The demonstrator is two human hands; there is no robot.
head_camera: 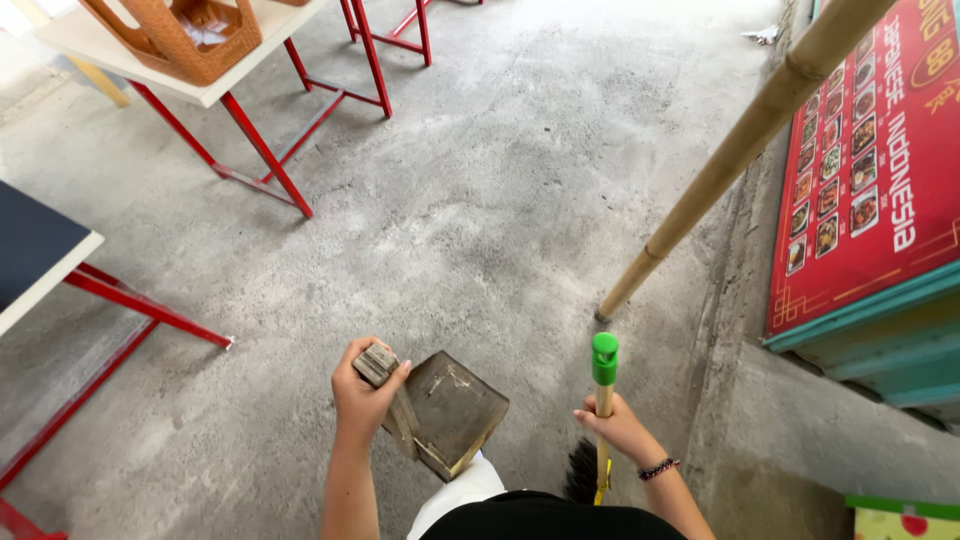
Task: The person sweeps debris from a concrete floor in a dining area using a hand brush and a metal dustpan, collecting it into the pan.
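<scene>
Left hand (pixel 362 392) fisted around the wooden handle (pixel 392 398) of a dustpan (pixel 455 410), held off the floor in front of the body. Handle's long axis runs steeply, top end up-left above the thumb, lower end down-right along the pan; the dark boxy pan sits right of the hand, its flat face tilted up toward the camera. Right hand (pixel 618 427) closed on a broom stick (pixel 603 415), near vertical in view, green cap (pixel 605 358) pointing away from the person, dark bristles (pixel 582 472) low beside the hip. Beaded bracelet (pixel 658 467) on right wrist. Hands apart, pan between them.

Bare grey concrete floor (pixel 480 200) ahead. Bamboo pole (pixel 745 140) leans from floor just beyond the broom cap up to the upper right. Right: concrete step, red menu banner (pixel 880 150) on a teal base. Left: dark-topped table (pixel 35 250) on red legs. Far upper left: white-topped table (pixel 210 90) on red frame, woven brown basket (pixel 180 35) on it.
</scene>
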